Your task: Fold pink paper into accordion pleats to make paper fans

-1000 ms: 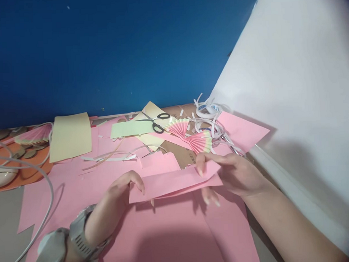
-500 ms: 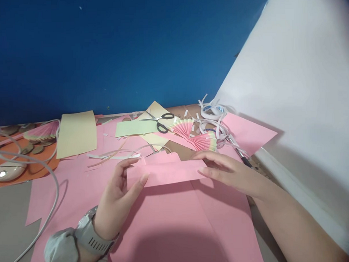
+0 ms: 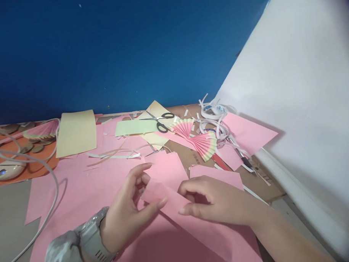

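Observation:
A strip of pink paper slants from between my hands down to the lower right, above larger pink sheets. My left hand is closed on the strip's upper left end, the thumb lying on top and the fingers curled behind. Thumb and forefinger of my right hand pinch the strip's far edge, a short way to the right. Some of the strip's edge is hard to tell from the pink paper under it.
Black-handled scissors lie on a green paper strip at the back. Beside them is a pleated pink paper bow. A pen and white tape strips lie right. A white mouse and cable stand left.
The strip has turned from level to slanting, its right end now toward me. Both hands have come lower and closer together, my right hand moving left along the strip.

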